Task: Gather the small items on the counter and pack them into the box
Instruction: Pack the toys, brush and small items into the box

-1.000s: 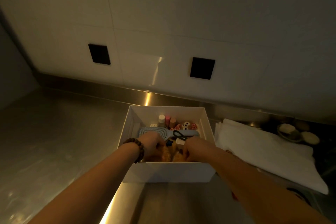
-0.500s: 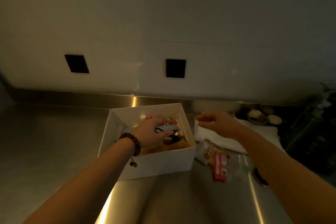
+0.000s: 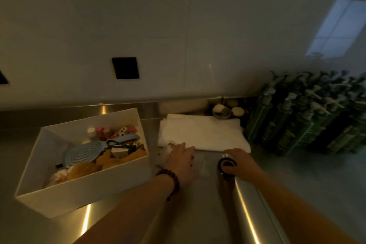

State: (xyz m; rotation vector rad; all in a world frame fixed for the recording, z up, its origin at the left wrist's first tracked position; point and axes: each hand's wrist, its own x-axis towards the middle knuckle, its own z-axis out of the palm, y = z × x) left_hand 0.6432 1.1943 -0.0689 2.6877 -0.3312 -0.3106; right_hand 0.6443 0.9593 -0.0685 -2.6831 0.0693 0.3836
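Observation:
A white box (image 3: 79,194) stands on the steel counter at the left. Inside it lie a blue hairbrush (image 3: 85,152), black scissors (image 3: 118,144), small bottles (image 3: 99,131) and yellow items. My left hand (image 3: 180,159), with a bead bracelet on the wrist, rests flat with straight fingers on clear packets (image 3: 200,164) to the right of the box. My right hand (image 3: 240,163) grips a black ring-shaped item (image 3: 227,164) on the counter. The packets under my left hand are mostly hidden.
A folded white cloth (image 3: 204,132) lies just beyond both hands. Behind it stands a small dish (image 3: 221,112) holding round pieces. Several dark green pump bottles (image 3: 307,117) crowd the right back. A black socket (image 3: 125,67) is set into the wall.
Both hands have come out of the box and moved right onto the counter. My left hand now lies on the packets and my right holds the black ring. The view swung right.

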